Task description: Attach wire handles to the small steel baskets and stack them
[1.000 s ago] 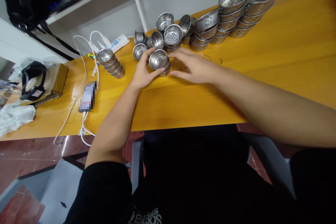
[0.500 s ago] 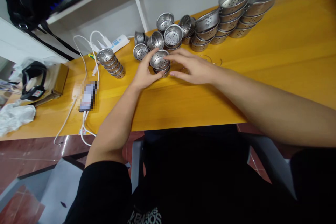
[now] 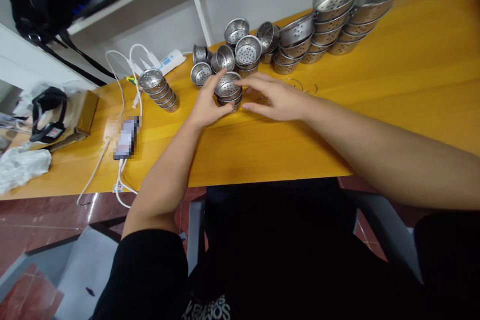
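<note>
A short stack of small perforated metal cups (image 3: 228, 87) stands on the table in front of me. My left hand (image 3: 206, 102) wraps round its left side, the thumb against the lower front and a finger up by the rim. On the right, my right hand (image 3: 272, 96) is spread open beside the same stack. One of its fingertips meets or nearly meets the top cup's rim, while its thumb stays apart from the metal. Just behind are loose perforated cups, among them an upright one (image 3: 248, 52) and a tilted one (image 3: 223, 58).
Taller stacks of larger perforated bowls (image 3: 325, 22) line the back right of the yellow table (image 3: 262, 155). A leaning cup stack (image 3: 160, 91), a phone (image 3: 126, 137) and white cables lie left. Thin wire rings (image 3: 296, 84) lie behind my right wrist. A power strip (image 3: 172, 62) sits at the back.
Both hands keep nearly the same place around the stack. Only a very slight shift of the whole view shows.
</note>
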The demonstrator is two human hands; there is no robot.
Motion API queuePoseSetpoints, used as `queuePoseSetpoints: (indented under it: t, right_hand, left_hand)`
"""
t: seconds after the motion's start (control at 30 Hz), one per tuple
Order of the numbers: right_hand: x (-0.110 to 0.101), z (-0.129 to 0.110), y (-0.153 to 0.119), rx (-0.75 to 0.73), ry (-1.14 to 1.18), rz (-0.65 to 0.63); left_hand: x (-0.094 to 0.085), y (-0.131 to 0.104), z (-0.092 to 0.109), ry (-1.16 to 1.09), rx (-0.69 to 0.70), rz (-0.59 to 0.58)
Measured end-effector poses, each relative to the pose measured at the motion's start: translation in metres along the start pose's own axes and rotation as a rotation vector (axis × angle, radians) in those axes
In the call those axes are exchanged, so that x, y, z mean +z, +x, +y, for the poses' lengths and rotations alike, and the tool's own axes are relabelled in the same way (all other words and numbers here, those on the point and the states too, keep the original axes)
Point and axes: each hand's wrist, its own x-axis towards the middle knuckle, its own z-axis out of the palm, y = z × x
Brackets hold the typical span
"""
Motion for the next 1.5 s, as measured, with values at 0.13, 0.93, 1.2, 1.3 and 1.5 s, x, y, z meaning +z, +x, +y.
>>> queuePoseSetpoints:
  t: [0.13, 0.93, 1.2, 1.3, 1.5]
  right_hand:
    - [-0.001, 0.001, -0.001, 0.011, 0.015, -0.009]
    - [0.003, 0.014, -0.001, 0.04, 0.036, 0.042]
    - [-0.001, 0.008, -0.003, 0.099, 0.028, 0.012]
    - [-0.003, 0.008, -0.002, 0.122, 0.004, 0.021]
    - [-0.005, 0.009, 0.0, 0.13, -0.022, 0.045]
  left_hand:
    - [-0.003, -0.001, 0.006, 0.009, -0.013, -0.008]
    - [0.002, -0.002, -0.004, -0.063, -0.024, -0.045]
    - [-0.003, -0.005, 0.001, -0.035, -0.006, -0.047]
    - [-0.019, -0.004, -0.002, -0.015, -0.105, 0.111]
    - [-0.042, -0.008, -0.026, 0.178, -0.377, 0.238]
